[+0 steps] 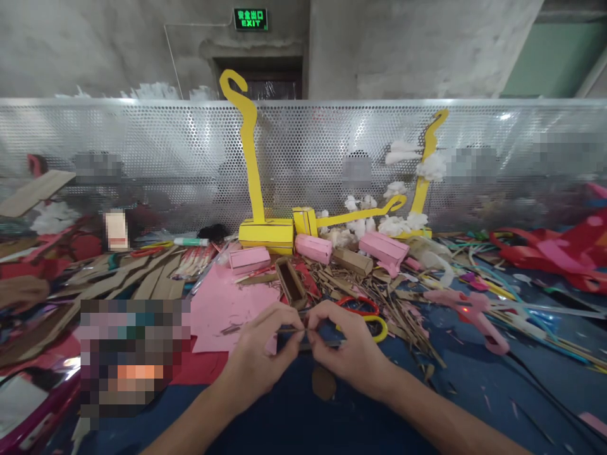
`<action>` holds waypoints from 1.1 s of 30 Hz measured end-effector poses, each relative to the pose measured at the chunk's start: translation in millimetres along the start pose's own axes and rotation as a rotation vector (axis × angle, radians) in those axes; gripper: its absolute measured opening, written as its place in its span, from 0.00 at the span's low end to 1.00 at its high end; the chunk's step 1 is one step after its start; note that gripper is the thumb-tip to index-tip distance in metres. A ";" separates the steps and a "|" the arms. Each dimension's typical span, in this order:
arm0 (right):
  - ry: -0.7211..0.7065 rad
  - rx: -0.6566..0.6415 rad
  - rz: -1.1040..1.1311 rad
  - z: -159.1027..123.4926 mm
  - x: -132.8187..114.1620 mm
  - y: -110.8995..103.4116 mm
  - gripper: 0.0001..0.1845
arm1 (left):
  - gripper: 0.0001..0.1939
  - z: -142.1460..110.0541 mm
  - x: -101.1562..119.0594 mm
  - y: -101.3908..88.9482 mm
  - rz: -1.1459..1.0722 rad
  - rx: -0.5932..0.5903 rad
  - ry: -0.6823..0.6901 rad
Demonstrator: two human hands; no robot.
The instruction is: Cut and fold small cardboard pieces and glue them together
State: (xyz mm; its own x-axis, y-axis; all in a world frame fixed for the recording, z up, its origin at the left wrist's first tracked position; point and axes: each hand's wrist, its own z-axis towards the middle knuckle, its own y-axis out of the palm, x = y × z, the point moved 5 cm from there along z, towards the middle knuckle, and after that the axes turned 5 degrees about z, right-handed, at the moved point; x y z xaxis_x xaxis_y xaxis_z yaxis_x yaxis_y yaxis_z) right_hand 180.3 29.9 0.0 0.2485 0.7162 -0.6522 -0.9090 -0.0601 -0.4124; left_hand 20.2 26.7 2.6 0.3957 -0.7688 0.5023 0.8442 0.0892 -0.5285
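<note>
1. I see a thin cardboard strip held low at centre, just above the blue table.
2. My left hand pinches its left part; my right hand pinches the right, fingertips nearly meeting.
3. Just behind lie red-and-yellow scissors, cardboard scraps and pink paper.
4. Further back stand pink boxes and a yellow hook-shaped model.

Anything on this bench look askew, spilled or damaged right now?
Cardboard scraps lie strewn in a loose heap beyond the hands, partly burying the scissors. One yellow hook figure lies tipped on its side, while the tall one stands upright.
</note>
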 end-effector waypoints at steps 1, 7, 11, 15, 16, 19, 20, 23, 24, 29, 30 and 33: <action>-0.002 -0.005 0.003 -0.2 0.0 0.4 0.10 | 0.08 0.4 -0.2 0.3 -0.004 0.001 0.003; -0.013 -0.006 -0.057 -2.0 -0.7 1.2 0.12 | 0.08 -3.0 -2.5 3.0 -0.042 -0.039 0.009; 0.016 0.021 -0.079 -0.4 -0.9 -3.0 0.11 | 0.12 -5.2 -6.5 2.7 -0.016 -0.034 -0.088; 0.111 0.082 -0.013 3.6 1.4 -9.8 0.08 | 0.15 -2.3 -11.3 0.7 0.035 -0.027 -0.189; 0.140 0.098 0.041 4.3 2.9 -11.0 0.07 | 0.14 -1.4 -14.0 0.4 0.050 -0.025 -0.217; 0.250 0.144 0.250 4.8 12.2 -11.7 0.03 | 0.09 -0.2 -25.3 2.0 0.034 -0.035 -0.303; 0.284 0.157 0.307 4.5 16.2 -11.3 0.03 | 0.07 -0.3 -28.9 3.3 0.000 -0.045 -0.329; 0.330 0.155 0.429 4.2 26.7 -8.8 0.06 | 0.06 -1.5 -34.6 6.7 -0.131 -0.088 -0.396; 0.333 0.144 0.457 4.5 29.2 -8.0 0.07 | 0.07 -1.8 -34.2 6.8 -0.158 -0.098 -0.411; 0.329 0.116 0.436 6.7 31.5 -9.4 0.10 | 0.09 -1.4 -27.5 4.3 -0.217 -0.113 -0.414; 0.335 0.101 0.419 7.2 30.6 -9.0 0.10 | 0.10 -1.3 -28.5 3.8 -0.217 -0.102 -0.416; 0.360 0.062 0.368 9.4 27.9 -7.9 0.10 | 0.11 -0.5 -35.9 1.1 -0.229 -0.022 -0.432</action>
State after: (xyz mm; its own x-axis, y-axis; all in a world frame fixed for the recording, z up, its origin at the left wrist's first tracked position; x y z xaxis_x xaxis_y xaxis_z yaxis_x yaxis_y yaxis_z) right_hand 191.3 56.8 -9.0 -0.0019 0.3703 -0.9289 -0.9734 -0.2134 -0.0831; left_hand 6.8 54.1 -16.3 0.3182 -0.4339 0.8429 0.9212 -0.0684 -0.3830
